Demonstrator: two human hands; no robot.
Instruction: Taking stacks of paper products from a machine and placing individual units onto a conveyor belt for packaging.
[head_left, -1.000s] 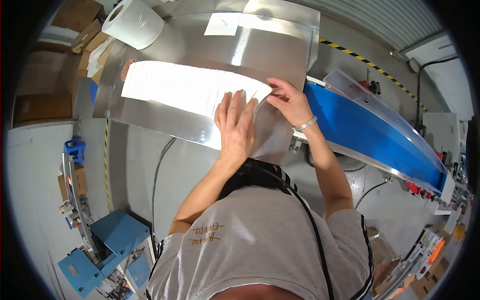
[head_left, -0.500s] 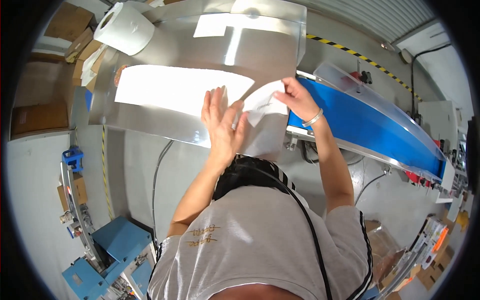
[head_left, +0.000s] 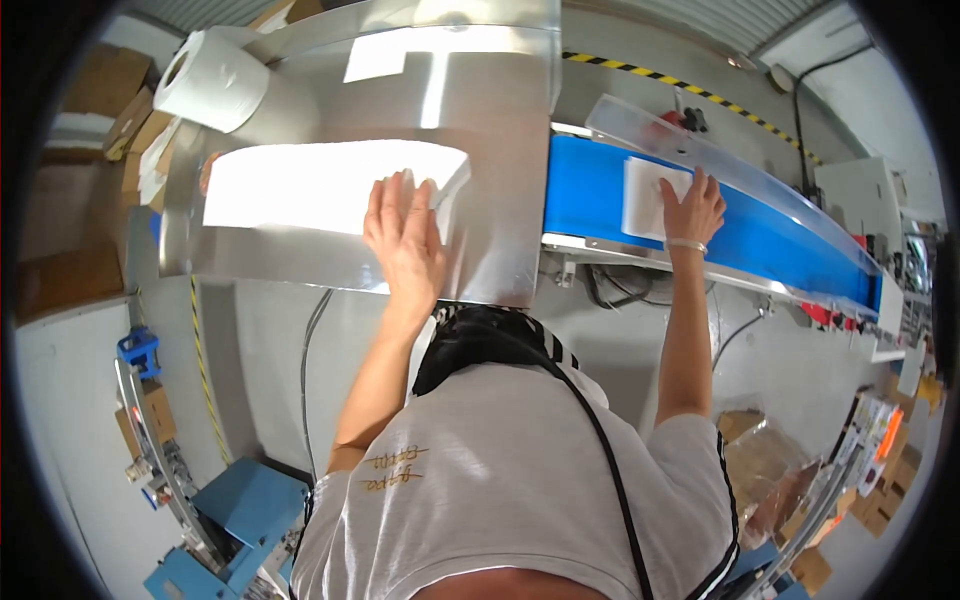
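Observation:
A long row of fanned white sheets (head_left: 300, 185) lies on the steel table (head_left: 490, 210). On its right end rests my left hand (head_left: 408, 240), fingers stretched out and holding nothing. Away to the right, a single white sheet or thin packet (head_left: 642, 200) lies on the blue conveyor belt (head_left: 585, 185). My right hand (head_left: 692, 213) is over that piece's right edge, fingers apart, thumb toward it. Whether the fingertips still touch it I cannot tell. A bracelet circles the right wrist.
A big white roll (head_left: 215, 82) stands at the table's far left, near cardboard boxes (head_left: 105, 80). A clear plastic guard (head_left: 740, 180) runs along the belt's far side. Black cables (head_left: 600, 290) hang below the belt. Blue machine housings (head_left: 250, 500) stand at the lower left.
My right hand has moved right, from the table's edge to over the belt, and the white piece it held now lies there. My left hand has stayed at the row's right end.

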